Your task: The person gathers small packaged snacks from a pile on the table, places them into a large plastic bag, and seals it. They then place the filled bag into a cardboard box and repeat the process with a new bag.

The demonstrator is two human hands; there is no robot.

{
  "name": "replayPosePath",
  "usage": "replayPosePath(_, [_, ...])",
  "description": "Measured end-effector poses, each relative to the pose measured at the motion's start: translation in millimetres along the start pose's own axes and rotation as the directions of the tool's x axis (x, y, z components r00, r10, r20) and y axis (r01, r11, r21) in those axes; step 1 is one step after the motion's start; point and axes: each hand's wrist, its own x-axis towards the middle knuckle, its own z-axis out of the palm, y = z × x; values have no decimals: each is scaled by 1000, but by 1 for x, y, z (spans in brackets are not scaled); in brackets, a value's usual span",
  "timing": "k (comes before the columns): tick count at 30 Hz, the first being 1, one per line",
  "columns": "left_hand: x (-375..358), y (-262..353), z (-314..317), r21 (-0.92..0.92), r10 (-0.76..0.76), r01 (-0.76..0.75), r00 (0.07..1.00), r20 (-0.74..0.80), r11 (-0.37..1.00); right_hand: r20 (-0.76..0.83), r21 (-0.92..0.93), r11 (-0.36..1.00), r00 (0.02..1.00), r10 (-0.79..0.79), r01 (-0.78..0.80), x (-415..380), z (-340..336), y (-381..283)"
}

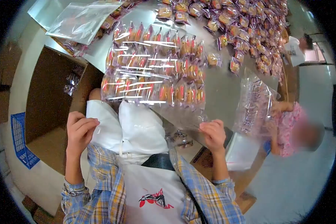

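Observation:
A large clear plastic bag point(183, 116) lies in front of me, its far part filled with rows of small wrapped snack cakes point(153, 87). My right hand point(214, 135) pinches the bag's loose near edge at the right. My left hand point(81, 130) is raised beside my left thigh with thumb and fingers pressed together; whatever is between them is too thin to make out. The filled part rests on the metal table, close to my knees, with glare streaks across its film.
Loose wrapped cakes point(246, 26) are heaped on the metal table point(222, 89). Flat clear bags point(82, 22) lie at the back left. An open cardboard box point(48, 108) and blue crate point(21, 138) stand left. At right, a person in pink point(287, 130) handles another filled bag point(254, 104).

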Motion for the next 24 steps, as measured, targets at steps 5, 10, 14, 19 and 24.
replayPosePath(5, [34, 1, 7, -363, -134, 88, 986, -103, 928, -55, 212, 961, 980, 190, -175, 24, -14, -7])
replayPosePath(10, [57, -12, 36, -692, -290, 192, 957, -26, 696, -17, 715, 623, 883, 470, -318, 38, 3, 3])
replayPosePath(14, [73, -15, 62, -813, -363, 209, 932, -3, 543, 51, 627, 687, 899, 435, -368, 49, 14, 14])
replayPosePath(19, [42, -22, 44, -386, -98, 22, 979, -178, 922, -84, 118, 992, 995, 49, -39, 11, 5, 11])
replayPosePath(24, [-26, -25, 27, -181, 4, 1, 1000, 26, 984, 43, 90, 982, 986, 163, -167, -71, 10, -3])
